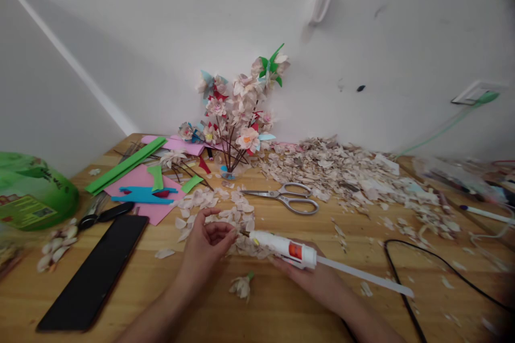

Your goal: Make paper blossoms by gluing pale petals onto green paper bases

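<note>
My right hand [303,273] is wrapped around a white hot glue gun [277,246] with an orange-red label. A long whitish glue stick [364,276] sticks out of its back end. The nozzle points left, right by the fingertips of my left hand [209,238]. That hand is closed in a pinch; anything between its fingertips is too small to make out. Pale dried petals [241,214] lie scattered under and behind both hands. Nearer to me on the table is a small whitish flower [241,286] with a green end.
Scissors [285,195] lie behind the glue gun. A bunch of handmade flowers [241,112] stands against the wall, left of a large petal heap [322,166]. At left are a black phone [96,273], coloured paper [132,166] and a green bag [36,193]. A black cable [438,268] curves at right.
</note>
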A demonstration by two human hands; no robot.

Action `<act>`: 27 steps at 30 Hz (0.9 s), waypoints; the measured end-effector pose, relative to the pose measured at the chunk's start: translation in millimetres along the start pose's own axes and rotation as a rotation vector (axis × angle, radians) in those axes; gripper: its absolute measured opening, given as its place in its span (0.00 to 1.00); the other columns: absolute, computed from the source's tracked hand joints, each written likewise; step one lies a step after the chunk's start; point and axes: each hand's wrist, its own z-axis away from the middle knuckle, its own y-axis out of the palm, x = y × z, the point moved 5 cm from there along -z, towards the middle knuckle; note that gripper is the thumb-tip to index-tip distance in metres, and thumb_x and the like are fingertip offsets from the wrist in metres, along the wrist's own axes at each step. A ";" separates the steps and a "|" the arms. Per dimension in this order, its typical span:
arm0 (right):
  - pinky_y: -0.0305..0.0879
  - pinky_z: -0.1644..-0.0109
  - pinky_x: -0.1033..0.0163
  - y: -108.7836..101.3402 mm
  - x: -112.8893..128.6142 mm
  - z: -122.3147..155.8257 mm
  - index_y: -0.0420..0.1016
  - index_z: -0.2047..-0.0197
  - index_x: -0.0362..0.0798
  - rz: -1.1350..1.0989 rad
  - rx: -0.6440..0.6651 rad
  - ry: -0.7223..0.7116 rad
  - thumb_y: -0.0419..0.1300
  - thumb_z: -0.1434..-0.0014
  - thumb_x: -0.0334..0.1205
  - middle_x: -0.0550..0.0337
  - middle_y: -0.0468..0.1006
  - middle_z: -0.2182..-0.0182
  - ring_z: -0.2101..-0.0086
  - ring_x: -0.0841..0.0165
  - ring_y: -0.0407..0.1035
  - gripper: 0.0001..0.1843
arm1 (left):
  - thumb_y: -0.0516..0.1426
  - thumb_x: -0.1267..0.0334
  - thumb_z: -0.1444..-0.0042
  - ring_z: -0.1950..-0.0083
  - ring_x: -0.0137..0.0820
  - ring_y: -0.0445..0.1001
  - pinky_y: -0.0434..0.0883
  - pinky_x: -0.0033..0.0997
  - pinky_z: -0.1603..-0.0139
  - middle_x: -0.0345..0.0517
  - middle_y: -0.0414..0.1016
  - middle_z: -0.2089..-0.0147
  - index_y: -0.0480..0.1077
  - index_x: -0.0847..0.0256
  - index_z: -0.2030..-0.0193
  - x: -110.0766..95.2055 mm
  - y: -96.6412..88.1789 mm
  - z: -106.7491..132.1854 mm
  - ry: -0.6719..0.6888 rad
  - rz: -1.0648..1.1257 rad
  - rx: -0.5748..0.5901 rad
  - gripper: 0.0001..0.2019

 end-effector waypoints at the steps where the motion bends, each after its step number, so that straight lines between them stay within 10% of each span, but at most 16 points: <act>1: 0.68 0.68 0.58 0.0 1.1 0.0 0.76 0.73 0.52 -0.005 -0.003 0.003 0.66 0.61 0.48 0.60 0.78 0.75 0.72 0.59 0.71 0.12 | 0.64 0.62 0.65 0.72 0.27 0.74 0.69 0.26 0.67 0.34 0.74 0.76 0.55 0.57 0.59 0.2 0.2 0.0 0.000 0.003 0.003 0.27; 27: 0.68 0.63 0.56 -1.4 15.8 1.3 0.76 0.69 0.49 0.221 0.144 -0.024 0.59 0.53 0.51 0.55 0.78 0.71 0.68 0.58 0.71 0.15 | 0.64 0.65 0.63 0.71 0.26 0.73 0.69 0.26 0.66 0.34 0.74 0.75 0.54 0.58 0.58 1.9 2.5 -0.3 -0.013 0.017 0.031 0.27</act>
